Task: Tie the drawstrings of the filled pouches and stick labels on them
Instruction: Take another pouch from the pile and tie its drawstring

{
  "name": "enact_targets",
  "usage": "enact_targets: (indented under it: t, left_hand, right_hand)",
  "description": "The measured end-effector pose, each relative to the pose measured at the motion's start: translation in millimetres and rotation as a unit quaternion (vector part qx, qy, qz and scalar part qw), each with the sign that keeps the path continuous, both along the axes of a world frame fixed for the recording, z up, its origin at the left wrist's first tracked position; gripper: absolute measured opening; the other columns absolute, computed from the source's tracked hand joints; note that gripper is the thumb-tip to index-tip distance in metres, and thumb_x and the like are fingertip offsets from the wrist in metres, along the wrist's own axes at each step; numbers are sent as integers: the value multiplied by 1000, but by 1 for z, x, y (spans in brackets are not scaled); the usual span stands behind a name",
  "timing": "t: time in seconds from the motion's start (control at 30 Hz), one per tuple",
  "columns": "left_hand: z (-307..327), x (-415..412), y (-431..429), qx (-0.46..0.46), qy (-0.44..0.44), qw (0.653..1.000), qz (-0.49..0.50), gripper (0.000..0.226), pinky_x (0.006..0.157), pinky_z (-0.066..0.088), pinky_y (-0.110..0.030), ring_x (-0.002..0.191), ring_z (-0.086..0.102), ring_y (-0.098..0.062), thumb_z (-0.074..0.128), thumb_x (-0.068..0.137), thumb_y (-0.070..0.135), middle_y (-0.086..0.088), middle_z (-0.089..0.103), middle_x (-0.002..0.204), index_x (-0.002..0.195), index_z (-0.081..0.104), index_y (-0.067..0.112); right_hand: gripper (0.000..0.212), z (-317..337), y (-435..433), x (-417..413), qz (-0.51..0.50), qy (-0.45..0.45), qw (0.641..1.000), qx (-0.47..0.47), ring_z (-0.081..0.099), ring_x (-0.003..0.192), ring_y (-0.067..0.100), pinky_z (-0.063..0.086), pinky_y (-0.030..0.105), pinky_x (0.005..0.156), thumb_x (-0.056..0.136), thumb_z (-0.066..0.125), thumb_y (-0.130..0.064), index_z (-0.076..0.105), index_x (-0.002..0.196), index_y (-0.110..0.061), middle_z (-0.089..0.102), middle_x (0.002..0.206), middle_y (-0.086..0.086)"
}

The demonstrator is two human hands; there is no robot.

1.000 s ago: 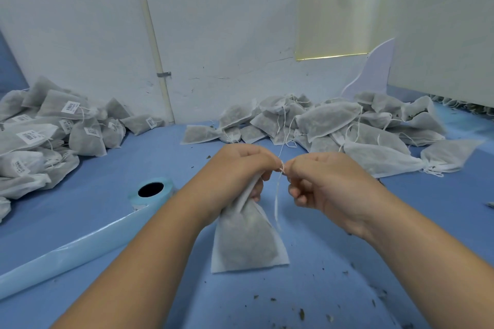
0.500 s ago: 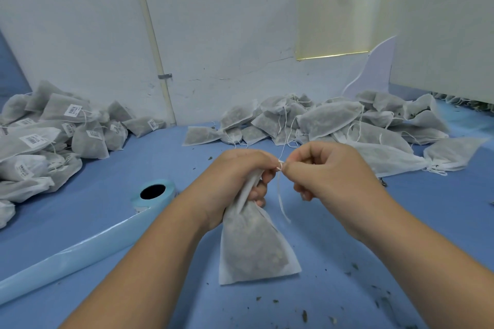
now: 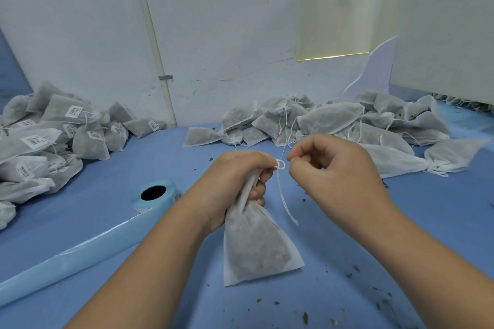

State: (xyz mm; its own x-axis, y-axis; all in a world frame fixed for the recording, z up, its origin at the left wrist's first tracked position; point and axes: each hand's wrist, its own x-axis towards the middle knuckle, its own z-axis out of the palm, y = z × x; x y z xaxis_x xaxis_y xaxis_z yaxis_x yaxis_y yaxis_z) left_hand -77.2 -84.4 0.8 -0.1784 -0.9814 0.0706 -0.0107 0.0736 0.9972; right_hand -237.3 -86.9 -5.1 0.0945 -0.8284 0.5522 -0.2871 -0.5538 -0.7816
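A filled white mesh pouch (image 3: pixel 256 246) hangs upright over the blue table, and my left hand (image 3: pixel 235 181) grips its gathered neck. A small loop of white drawstring (image 3: pixel 280 165) sticks out by my left thumb, with a loose end dangling below it. My right hand (image 3: pixel 328 168) pinches a strand of that string just right of the loop. A blue label roll (image 3: pixel 155 195) lies to the left with its liner strip (image 3: pixel 80 256) running toward the lower left.
Labelled pouches (image 3: pixel 53 139) are heaped at the left against the wall. Several unlabelled pouches (image 3: pixel 334 120) lie piled at the back right. Dark herb crumbs (image 3: pixel 352 272) are scattered on the blue table near the front right.
My right hand has drawn slightly away to the right, and a small loop of drawstring now shows between the two hands. The pouch stays in my left hand.
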Motion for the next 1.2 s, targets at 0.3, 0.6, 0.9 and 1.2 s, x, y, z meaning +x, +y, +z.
enact_targets:
  t: [0.3, 0.6, 0.9, 1.2]
  left_hand:
    - [-1, 0, -1, -15, 3, 1000, 4, 18, 50, 38, -26, 45, 33, -13, 64, 78, 19, -3, 46, 63, 65, 55, 10]
    - [-2, 6, -3, -31, -107, 993, 24, 22, 55, 42, -28, 45, 41, -12, 69, 74, 27, 1, 51, 62, 76, 66, 6]
    - [0, 19, -4, -28, -164, 986, 10, 13, 56, 46, -26, 47, 44, -13, 75, 83, 25, 3, 52, 58, 76, 71, 15]
    - [1, 11, 2, -22, -71, 993, -91, 18, 51, 42, -22, 42, 38, -9, 63, 79, 20, -10, 47, 69, 63, 71, 23]
  right_hand:
    - [11, -1, 3, 5, -15, 26, 999, -10, 47, 48, 3, 39, 14, 48, 69, 64, -28, 66, 60, -22, 57, 55, -9]
    - [20, -2, -1, 0, -11, 86, 994, 61, 50, 47, 6, 39, 18, 44, 78, 68, -18, 68, 59, -21, 61, 54, -6]
    - [13, 8, -6, -11, 135, -113, 956, 236, 41, 45, 15, 32, 23, 42, 74, 66, -7, 60, 64, -11, 46, 53, 3]
    - [14, 5, -4, 1, 284, -407, 817, 294, 26, 38, 8, 20, 18, 36, 59, 70, -11, 61, 69, -9, 36, 52, -3]
